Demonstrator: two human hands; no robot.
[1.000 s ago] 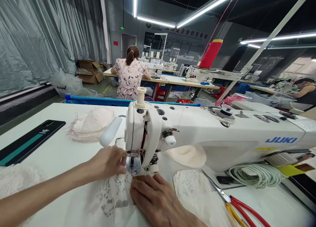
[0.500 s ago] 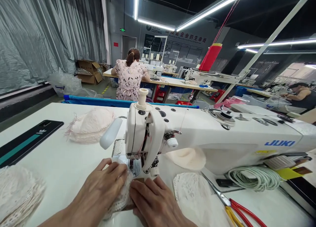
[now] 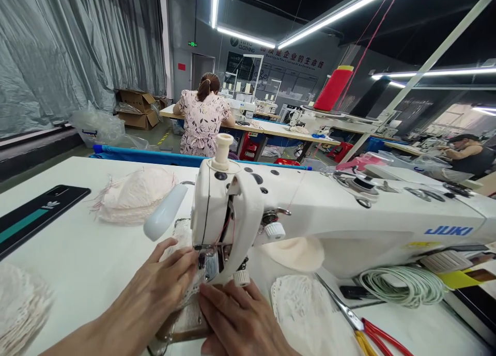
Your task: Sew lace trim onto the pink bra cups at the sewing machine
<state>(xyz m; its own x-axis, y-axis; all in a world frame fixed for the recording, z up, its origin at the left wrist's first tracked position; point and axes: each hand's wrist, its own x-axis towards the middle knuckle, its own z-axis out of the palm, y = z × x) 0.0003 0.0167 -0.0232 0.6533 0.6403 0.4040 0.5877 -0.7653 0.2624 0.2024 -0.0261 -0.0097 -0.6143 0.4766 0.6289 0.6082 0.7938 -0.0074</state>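
Observation:
A white lace fabric piece (image 3: 190, 314) lies below the needle area of the white sewing machine (image 3: 329, 201), part of it stretching behind the needle. My left hand (image 3: 165, 283) is on its left side, fingers curved and pressed together on the cloth beside the presser foot (image 3: 211, 265). Close in front of the foot, my right hand (image 3: 242, 317) pinches the near right edge with bent fingers; its fingertips are partly hidden. A brownish strip shows beneath the lace at the front. Red thread runs down the machine head to the needle.
Lace pieces (image 3: 21, 309) are stacked at left, near a phone (image 3: 42, 214) and pale fabric cups (image 3: 134, 196). Right of my hands lie another lace piece (image 3: 300, 307), red-and-yellow-handled scissors (image 3: 352, 317) and a pale green cord coil (image 3: 403, 286). Two people sit farther off.
The lace has moved away from me under the machine and now lies flatter behind the needle. My left fingers have straightened slightly; my right hand stays by the foot. The view has shifted slightly.

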